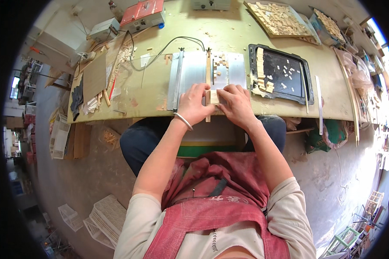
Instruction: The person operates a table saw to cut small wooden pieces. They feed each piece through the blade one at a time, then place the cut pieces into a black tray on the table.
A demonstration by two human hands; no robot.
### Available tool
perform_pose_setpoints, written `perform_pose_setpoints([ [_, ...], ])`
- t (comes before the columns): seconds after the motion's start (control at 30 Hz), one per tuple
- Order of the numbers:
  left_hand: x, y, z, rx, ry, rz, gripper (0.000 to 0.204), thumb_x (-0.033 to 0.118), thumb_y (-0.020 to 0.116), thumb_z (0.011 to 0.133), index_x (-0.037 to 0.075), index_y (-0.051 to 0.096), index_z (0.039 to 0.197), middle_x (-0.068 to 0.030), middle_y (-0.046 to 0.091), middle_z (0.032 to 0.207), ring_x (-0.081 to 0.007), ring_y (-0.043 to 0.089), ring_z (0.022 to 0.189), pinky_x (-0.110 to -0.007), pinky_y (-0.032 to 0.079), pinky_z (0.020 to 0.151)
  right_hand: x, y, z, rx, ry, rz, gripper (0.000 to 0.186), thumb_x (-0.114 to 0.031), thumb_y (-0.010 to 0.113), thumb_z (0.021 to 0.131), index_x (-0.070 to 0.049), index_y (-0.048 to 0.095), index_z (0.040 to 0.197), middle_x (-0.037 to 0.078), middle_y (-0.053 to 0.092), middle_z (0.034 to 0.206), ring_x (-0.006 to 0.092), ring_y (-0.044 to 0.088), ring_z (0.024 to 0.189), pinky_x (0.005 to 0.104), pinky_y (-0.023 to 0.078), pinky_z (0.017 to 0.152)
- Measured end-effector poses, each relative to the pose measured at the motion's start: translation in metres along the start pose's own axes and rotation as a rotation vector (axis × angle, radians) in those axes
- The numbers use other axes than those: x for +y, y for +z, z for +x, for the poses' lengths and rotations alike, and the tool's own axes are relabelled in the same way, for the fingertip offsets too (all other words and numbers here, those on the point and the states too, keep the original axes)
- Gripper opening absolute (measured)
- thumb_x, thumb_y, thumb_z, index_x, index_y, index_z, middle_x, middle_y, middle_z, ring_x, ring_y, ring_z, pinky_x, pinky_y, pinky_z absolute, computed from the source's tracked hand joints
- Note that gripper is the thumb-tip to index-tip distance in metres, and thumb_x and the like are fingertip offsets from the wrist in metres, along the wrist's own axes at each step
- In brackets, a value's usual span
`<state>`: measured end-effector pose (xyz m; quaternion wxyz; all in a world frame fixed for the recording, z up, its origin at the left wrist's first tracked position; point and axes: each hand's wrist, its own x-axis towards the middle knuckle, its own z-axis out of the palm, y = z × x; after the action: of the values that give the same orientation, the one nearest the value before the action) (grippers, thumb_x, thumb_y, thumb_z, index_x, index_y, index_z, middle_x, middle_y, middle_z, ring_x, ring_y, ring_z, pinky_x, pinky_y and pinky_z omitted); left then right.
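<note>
A small pale wooden block (215,97) lies at the near edge of a silver metal plate (193,69) set in the table. My left hand (194,103), with a bangle on the wrist, grips the block from the left, thumb against its side. From the other side my right hand (237,103) presses on it with bent fingers. Beneath the hands a long narrow wooden strip (208,69) runs from front to back over the plate. Several small cut wood pieces (220,62) are scattered on the plate beyond my right hand, beside a thin dark slot or bar.
Right of the plate, a black tray (285,69) holds small wooden and white pieces. A metal ruler (319,103) lies near the right edge. Farther back are a board heaped with wood pieces (281,17) and a red box (141,15). A black cable (168,42) crosses the table.
</note>
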<state>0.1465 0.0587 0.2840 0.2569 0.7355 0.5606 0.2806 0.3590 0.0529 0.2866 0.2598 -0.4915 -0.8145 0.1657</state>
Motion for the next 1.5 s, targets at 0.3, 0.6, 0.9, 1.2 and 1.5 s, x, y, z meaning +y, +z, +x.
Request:
perform_pose_setpoints([
  [0.3, -0.01, -0.013, 0.02, -0.114, 0.002, -0.078, 0.048, 0.013, 0.084, 0.081, 0.008, 0.066, 0.126, -0.0068, 0.061, 0.101, -0.0178, 0.061, 0.077, -0.034, 0.057, 0.075, 0.008, 0.001, 0.012, 0.005, -0.007, 0.04, 0.045, -0.02, 0.082, 0.088, -0.009, 0.073, 0.13, 0.009, 0.067, 0.122, 0.0327, 0.06, 0.121, 0.0478, 0.044, 0.106],
  [0.6, -0.015, -0.008, 0.034, -0.113, 0.02, -0.077, 0.048, 0.013, 0.082, 0.077, 0.008, 0.067, 0.123, -0.0066, 0.06, 0.096, -0.0197, 0.061, 0.075, -0.035, 0.056, 0.073, 0.018, 0.005, 0.021, 0.013, -0.022, 0.035, 0.046, -0.02, 0.081, 0.089, -0.008, 0.072, 0.132, 0.01, 0.067, 0.124, 0.0328, 0.06, 0.121, 0.0475, 0.044, 0.104],
  [0.9, -0.018, -0.007, 0.045, -0.098, -0.001, -0.094, 0.046, 0.014, 0.081, 0.078, 0.007, 0.068, 0.121, -0.0066, 0.06, 0.094, -0.0193, 0.061, 0.073, -0.035, 0.056, 0.072, 0.021, 0.006, 0.031, 0.024, -0.003, 0.041, 0.049, -0.017, 0.081, 0.089, -0.008, 0.072, 0.136, 0.011, 0.067, 0.123, 0.0323, 0.061, 0.122, 0.0456, 0.043, 0.105],
  [1.2, -0.021, -0.006, 0.055, -0.085, -0.018, -0.092, 0.045, 0.015, 0.08, 0.079, 0.007, 0.069, 0.122, -0.0065, 0.061, 0.093, -0.0193, 0.061, 0.075, -0.035, 0.056, 0.072, 0.027, 0.007, 0.041, 0.018, 0.007, 0.032, 0.049, -0.019, 0.082, 0.089, -0.008, 0.072, 0.135, 0.009, 0.067, 0.122, 0.0308, 0.061, 0.121, 0.045, 0.044, 0.105],
  [1.5, -0.026, -0.006, 0.069, -0.086, -0.022, -0.082, 0.044, 0.015, 0.079, 0.079, 0.007, 0.069, 0.121, -0.0065, 0.061, 0.093, -0.0193, 0.06, 0.074, -0.035, 0.056, 0.073, 0.032, 0.007, 0.053, 0.028, 0.009, 0.021, 0.047, -0.019, 0.082, 0.088, -0.008, 0.072, 0.133, 0.009, 0.067, 0.121, 0.0305, 0.06, 0.12, 0.0454, 0.044, 0.105],
])
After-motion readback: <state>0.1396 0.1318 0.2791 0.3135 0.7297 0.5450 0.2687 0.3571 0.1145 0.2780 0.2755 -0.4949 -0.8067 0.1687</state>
